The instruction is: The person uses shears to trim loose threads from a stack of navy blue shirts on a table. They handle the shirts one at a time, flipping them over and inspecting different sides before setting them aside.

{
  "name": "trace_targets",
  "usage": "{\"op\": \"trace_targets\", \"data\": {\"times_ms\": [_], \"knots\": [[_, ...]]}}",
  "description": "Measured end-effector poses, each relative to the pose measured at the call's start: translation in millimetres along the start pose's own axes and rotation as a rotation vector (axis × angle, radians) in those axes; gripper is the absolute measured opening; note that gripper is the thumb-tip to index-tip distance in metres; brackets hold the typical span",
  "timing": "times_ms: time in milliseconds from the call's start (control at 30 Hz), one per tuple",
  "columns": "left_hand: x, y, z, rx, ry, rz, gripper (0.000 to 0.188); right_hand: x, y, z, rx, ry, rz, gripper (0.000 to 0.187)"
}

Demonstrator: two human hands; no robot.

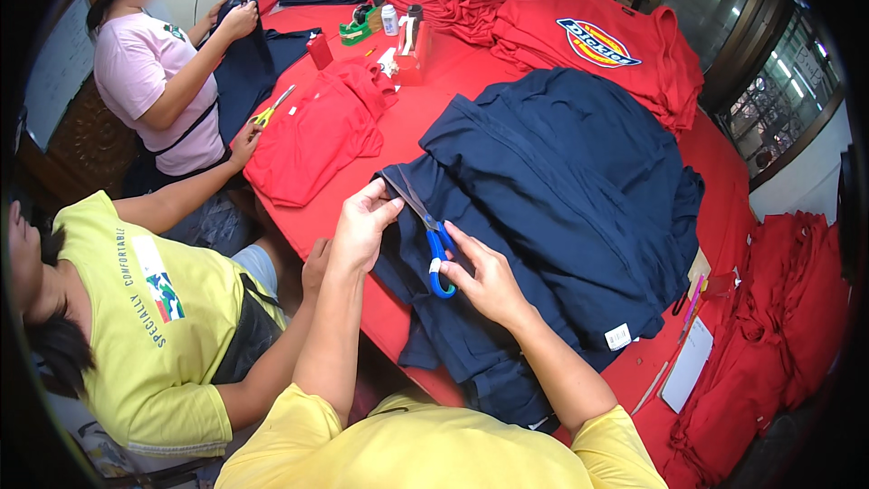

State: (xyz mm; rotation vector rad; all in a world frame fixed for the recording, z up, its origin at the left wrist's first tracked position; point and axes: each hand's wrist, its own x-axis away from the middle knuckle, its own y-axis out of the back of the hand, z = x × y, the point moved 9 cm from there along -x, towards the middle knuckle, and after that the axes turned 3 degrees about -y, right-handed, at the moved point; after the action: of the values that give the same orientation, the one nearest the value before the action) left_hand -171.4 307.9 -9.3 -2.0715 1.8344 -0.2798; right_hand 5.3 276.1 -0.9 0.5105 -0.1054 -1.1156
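Observation:
My right hand (480, 273) grips a pair of scissors (437, 249) by the blue handles. Their blades stand apart and point up and left, toward the fingertips of my left hand (364, 225). That hand pinches an edge of a navy garment (534, 195), with thumb and fingers pressed together close to the blade tips. The navy cloth spreads in a loose, wrinkled pile from my hands to the right. A small white label (617, 337) shows on its near right part. Whether the blades touch the cloth I cannot tell.
Left, a co-worker in yellow holds yellow-handled scissors (269, 110) over a red garment (317, 131). Beyond, a person in pink lifts dark cloth (258, 63). Folded shirt stacks (457, 4), a green tape dispenser (360, 25) and a white bottle (389, 20) stand at the back. Red garments (769, 344) heap at right.

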Motion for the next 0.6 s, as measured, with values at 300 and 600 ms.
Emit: {"op": "trace_targets", "data": {"times_ms": [300, 600], "knots": [[3, -3, 8, 0.008, 0.074, 0.038, 0.038, 6, -17, -34, -0.584, -0.345, 0.181, 0.048], [4, -14, 16, -0.055, 0.098, 0.158, 0.06, 2, -10, -36, -0.625, -0.347, 0.203, 0.046]]}}
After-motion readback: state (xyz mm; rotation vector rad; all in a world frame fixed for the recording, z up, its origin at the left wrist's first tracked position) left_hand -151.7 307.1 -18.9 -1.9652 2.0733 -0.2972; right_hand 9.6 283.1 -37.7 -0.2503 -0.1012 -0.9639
